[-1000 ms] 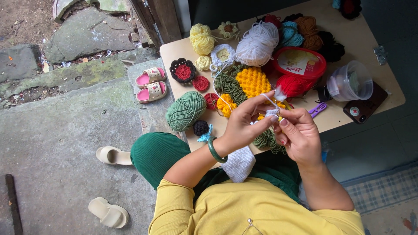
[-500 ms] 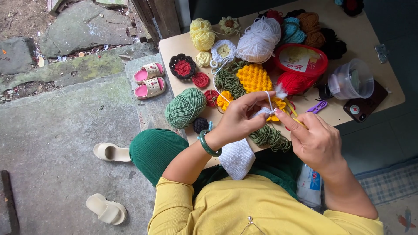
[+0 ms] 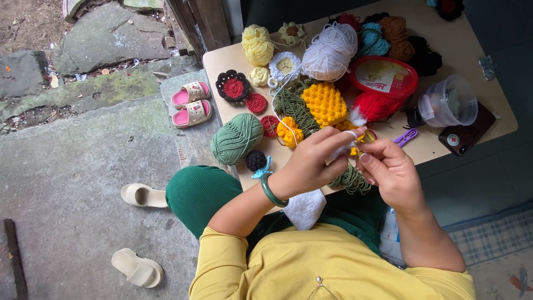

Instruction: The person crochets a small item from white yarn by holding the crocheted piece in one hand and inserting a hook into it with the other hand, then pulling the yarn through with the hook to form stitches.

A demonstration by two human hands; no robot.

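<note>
The white yarn strand [image 3: 288, 125] runs from my fingers up across the table [image 3: 477, 41] toward the white yarn ball [image 3: 330, 53]. I pinch its near end in my left hand [image 3: 311, 164], thumb and forefinger closed tight on it, just above the table's near edge. My right hand [image 3: 388, 172] meets the left, fingertips touching, closed narrowly around something thin; I cannot tell whether it is a hook or a needle. A white crocheted piece [image 3: 304, 208] hangs below my left wrist, over my green-clad lap.

Just beyond my fingers lies a yellow crocheted square [image 3: 325, 103] on dark green yarn loops [image 3: 294, 108], with a red yarn ball [image 3: 377, 105] beside it. A green yarn ball [image 3: 237, 139] sits at the table's left edge, near small red and black crocheted rounds [image 3: 233, 88]. A purple clip [image 3: 406, 136] lies to the right of my hands, a clear plastic tub [image 3: 448, 101] farther right. On the stone floor stand pink sandals [image 3: 190, 103].
</note>
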